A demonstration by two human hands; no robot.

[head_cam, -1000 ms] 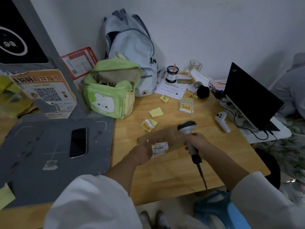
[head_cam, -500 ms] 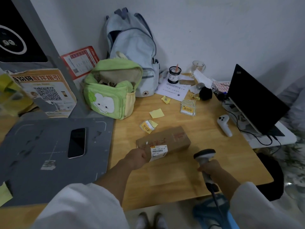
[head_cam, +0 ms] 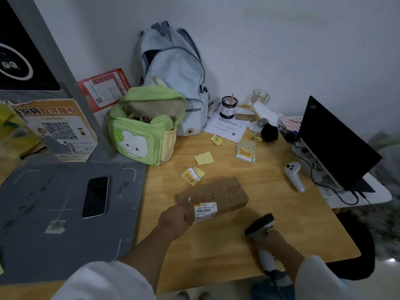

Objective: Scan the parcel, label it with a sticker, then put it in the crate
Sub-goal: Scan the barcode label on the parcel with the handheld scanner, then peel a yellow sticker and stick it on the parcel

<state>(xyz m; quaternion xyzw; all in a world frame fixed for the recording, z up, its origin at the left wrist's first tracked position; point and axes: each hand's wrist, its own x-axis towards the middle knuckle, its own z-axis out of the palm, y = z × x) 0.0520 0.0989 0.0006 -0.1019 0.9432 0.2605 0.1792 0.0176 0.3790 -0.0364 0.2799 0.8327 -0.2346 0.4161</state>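
Note:
A brown cardboard parcel point(head_cam: 218, 193) lies on the wooden table point(head_cam: 259, 224), with a white barcode label point(head_cam: 205, 210) on its near end. My left hand point(head_cam: 174, 219) grips that near left end. My right hand point(head_cam: 275, 241) holds a handheld barcode scanner point(head_cam: 259, 225) near the table's front edge, to the right of the parcel and apart from it. A stack of yellow stickers point(head_cam: 246, 151) lies further back, and one loose yellow sticker point(head_cam: 190, 177) sits just behind the parcel. No crate is in view.
A grey pad point(head_cam: 43, 213) with a phone point(head_cam: 95, 197) lies at left. A green bag point(head_cam: 145, 126) and a pale backpack point(head_cam: 173, 70) stand at the back. A white controller point(head_cam: 294, 176) and an open laptop point(head_cam: 333, 144) are at right.
My right hand has pulled the scanner away from over the parcel, back and right toward the table's front edge. My left hand keeps its grip on the parcel.

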